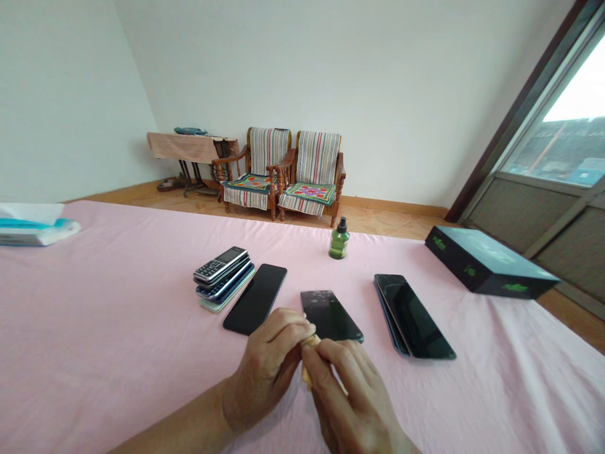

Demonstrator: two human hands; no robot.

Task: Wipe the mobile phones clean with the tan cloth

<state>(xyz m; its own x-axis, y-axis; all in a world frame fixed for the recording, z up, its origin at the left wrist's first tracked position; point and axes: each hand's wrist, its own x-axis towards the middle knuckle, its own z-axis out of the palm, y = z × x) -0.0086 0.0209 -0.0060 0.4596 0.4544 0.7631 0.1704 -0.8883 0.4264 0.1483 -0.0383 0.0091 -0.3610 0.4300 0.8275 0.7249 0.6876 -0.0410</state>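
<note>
Both hands meet at the front middle, over the pink cloth. My left hand and my right hand pinch a small yellowish piece, mostly hidden by the fingers; what it is I cannot make out. Just beyond the fingertips lies a black phone with light spots on its screen. Another dark phone lies slanted to its left. Farther left is a stack of keypad phones. On the right, a black phone rests partly over another one.
A green spray bottle stands toward the far edge. At the right is a black box, and a tissue pack lies at the far left. Beyond the cloth are two wooden chairs and a covered side table.
</note>
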